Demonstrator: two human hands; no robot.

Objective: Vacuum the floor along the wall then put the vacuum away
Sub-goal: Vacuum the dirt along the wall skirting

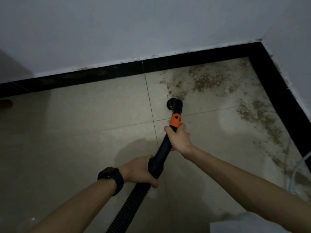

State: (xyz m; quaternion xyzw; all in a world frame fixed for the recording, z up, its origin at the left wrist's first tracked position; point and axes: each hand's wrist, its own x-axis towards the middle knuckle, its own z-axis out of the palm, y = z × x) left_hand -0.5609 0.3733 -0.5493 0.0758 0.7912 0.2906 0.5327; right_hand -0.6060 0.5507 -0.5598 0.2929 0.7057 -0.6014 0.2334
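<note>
Currently mid-vacuuming: my right hand (pixel 179 138) and left hand (pixel 139 170) both grip the wand (pixel 164 148), nozzle (pixel 174 104) on the floor (pixel 84 123) at the dirt (pixel 202 79) edge; next, I judge, push toward 1 o'clock along the wall (pixel 117 31).

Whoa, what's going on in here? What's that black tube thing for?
A person is vacuuming a tiled floor near the corner of a room. Both hands hold the black vacuum wand: the right hand grips it just below the orange collar, and the left hand grips the end where the ribbed hose joins. The round nozzle is down on the tile at the edge of a patch of brown dirt, which spreads toward the black baseboard. Plenty of dirt is left to pick up.
</note>
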